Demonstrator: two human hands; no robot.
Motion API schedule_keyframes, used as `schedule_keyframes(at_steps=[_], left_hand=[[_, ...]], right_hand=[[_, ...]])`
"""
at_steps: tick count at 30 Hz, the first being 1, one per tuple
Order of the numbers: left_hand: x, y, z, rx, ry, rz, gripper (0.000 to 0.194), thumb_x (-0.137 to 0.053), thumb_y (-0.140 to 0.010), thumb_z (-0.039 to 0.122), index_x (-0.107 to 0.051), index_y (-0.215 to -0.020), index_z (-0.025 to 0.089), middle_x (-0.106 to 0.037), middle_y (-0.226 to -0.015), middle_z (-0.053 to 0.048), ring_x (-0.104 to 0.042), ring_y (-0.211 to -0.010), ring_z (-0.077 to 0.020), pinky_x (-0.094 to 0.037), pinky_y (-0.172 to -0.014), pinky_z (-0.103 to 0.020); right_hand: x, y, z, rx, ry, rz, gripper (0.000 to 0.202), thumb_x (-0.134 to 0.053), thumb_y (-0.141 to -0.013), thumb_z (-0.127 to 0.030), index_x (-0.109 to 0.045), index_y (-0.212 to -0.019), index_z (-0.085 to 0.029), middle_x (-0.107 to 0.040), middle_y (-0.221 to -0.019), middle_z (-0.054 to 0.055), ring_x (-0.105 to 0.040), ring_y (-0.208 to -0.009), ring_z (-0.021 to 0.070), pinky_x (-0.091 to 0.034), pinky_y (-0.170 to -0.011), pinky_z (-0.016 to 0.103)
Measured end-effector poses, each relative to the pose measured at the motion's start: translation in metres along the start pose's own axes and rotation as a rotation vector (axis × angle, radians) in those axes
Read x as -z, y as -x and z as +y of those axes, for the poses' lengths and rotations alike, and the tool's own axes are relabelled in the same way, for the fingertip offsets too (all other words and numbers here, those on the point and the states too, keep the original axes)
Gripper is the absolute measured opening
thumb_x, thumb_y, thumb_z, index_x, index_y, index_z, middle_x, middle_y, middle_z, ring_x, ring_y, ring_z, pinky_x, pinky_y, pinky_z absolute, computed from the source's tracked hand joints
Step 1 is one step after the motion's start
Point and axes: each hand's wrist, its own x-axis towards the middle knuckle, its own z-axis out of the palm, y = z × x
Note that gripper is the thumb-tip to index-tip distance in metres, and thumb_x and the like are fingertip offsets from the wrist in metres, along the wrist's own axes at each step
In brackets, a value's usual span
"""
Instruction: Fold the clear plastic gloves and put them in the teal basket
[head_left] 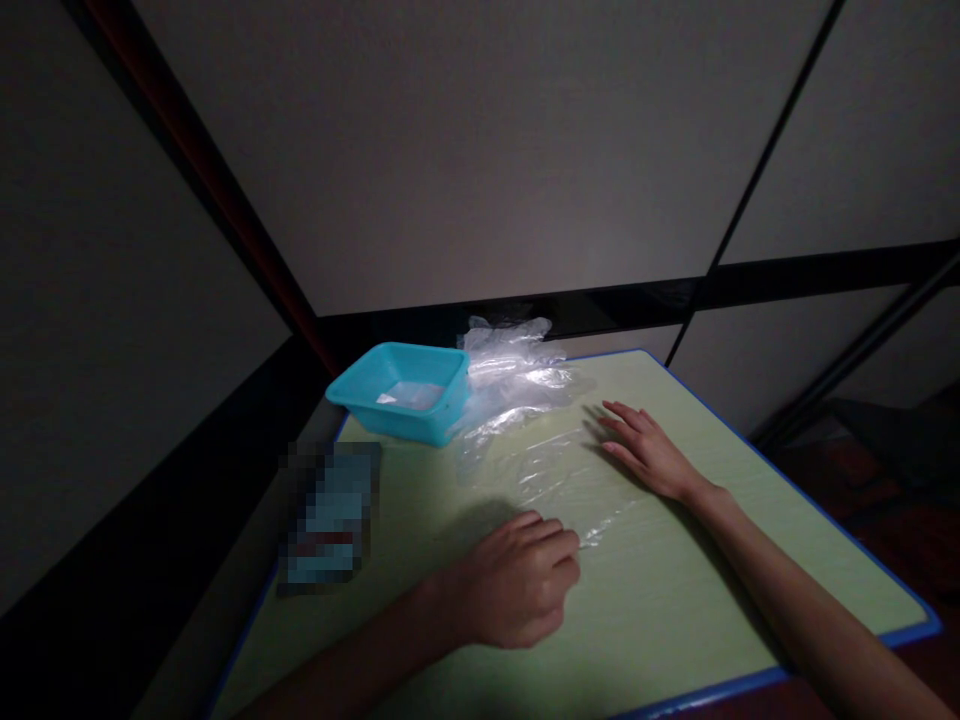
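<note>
A thin, clear disposable plastic glove (551,478) lies spread on the table between my hands, its outline hard to follow. My left hand (525,580) is closed at its near edge, knuckles up, and seems to pinch the plastic; the fingertips are hidden. Over the table on the right, my right hand (641,450) is open, fingers apart and pointing left toward the glove's far side. Behind it, a loose pile of clear plastic gloves (510,365) lies against the blue basket (427,422) at the table's far edge.
The light green table (750,560) has a blue rim. A blurred-out flat packet (334,515) lies at its left edge. Inside the basket is something pale and flat. Cabinet panels (480,160) rise right behind the table and on the left.
</note>
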Motion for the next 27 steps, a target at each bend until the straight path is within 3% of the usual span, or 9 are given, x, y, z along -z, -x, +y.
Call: schedule_keyframes(at_steps=[6,11,15,18,21,24,27], left_hand=[[-0.001,-0.003,-0.035,0.324,0.156,0.097,0.009,-0.044,-0.073,0.01,-0.048,-0.069,0.017,-0.052,-0.079,-0.001,-0.049,-0.077,-0.0141,-0.038,-0.069,-0.024],[-0.021,0.004,-0.052,0.457,0.159,0.034,0.01,-0.044,-0.067,0.009,-0.047,-0.064,0.018,-0.053,-0.072,0.0,-0.05,-0.069,-0.0134,-0.037,-0.063,-0.023],[-0.027,0.007,-0.055,0.515,0.136,-0.022,0.01,-0.044,-0.063,0.009,-0.048,-0.061,0.018,-0.053,-0.07,0.0,-0.051,-0.066,-0.014,-0.038,-0.06,-0.024],[-0.023,0.008,-0.053,0.546,0.116,-0.005,0.01,-0.045,-0.062,0.011,-0.051,-0.067,0.018,-0.054,-0.075,-0.002,-0.052,-0.069,-0.016,-0.041,-0.062,-0.026],[-0.017,0.01,-0.042,0.544,0.097,0.077,0.023,-0.046,-0.065,0.013,-0.054,-0.085,0.016,-0.055,-0.092,-0.006,-0.052,-0.086,-0.0198,-0.042,-0.075,-0.03],[-0.016,0.013,-0.024,0.451,0.129,0.11,0.033,-0.045,-0.071,0.015,-0.052,-0.103,0.016,-0.052,-0.112,-0.007,-0.046,-0.105,-0.0206,-0.037,-0.09,-0.032],[-0.023,0.016,-0.005,0.282,0.165,0.057,0.044,-0.043,-0.079,0.026,-0.04,-0.122,0.016,-0.038,-0.133,-0.007,-0.032,-0.122,-0.0195,-0.026,-0.102,-0.032]], right_hand=[[-0.001,0.0,0.003,0.011,-0.004,-0.006,0.041,-0.035,-0.088,-0.042,-0.046,-0.12,-0.019,-0.039,-0.133,0.014,-0.034,-0.122,0.0266,-0.026,-0.096,0.053],[-0.001,0.001,0.003,0.013,-0.005,-0.02,0.041,-0.034,-0.088,-0.043,-0.048,-0.118,-0.019,-0.041,-0.131,0.013,-0.036,-0.121,0.026,-0.027,-0.097,0.052],[-0.001,0.001,0.004,0.022,-0.003,-0.033,0.041,-0.034,-0.089,-0.042,-0.048,-0.119,-0.018,-0.042,-0.13,0.014,-0.037,-0.12,0.0258,-0.028,-0.097,0.051],[0.003,-0.001,0.0,0.032,-0.006,-0.036,0.042,-0.034,-0.089,-0.041,-0.047,-0.12,-0.016,-0.043,-0.13,0.014,-0.037,-0.12,0.0255,-0.029,-0.098,0.05],[0.014,0.001,-0.016,0.065,-0.046,-0.039,0.043,-0.035,-0.089,-0.04,-0.044,-0.124,-0.016,-0.043,-0.13,0.013,-0.039,-0.119,0.0239,-0.029,-0.099,0.047],[0.029,0.01,-0.044,0.165,-0.112,-0.121,0.046,-0.038,-0.089,-0.039,-0.039,-0.129,-0.016,-0.041,-0.133,0.011,-0.038,-0.121,0.0211,-0.03,-0.102,0.041],[0.037,0.029,-0.069,0.318,-0.195,-0.234,0.051,-0.042,-0.087,-0.04,-0.032,-0.133,-0.02,-0.037,-0.136,0.007,-0.034,-0.123,0.0198,-0.029,-0.103,0.039]])
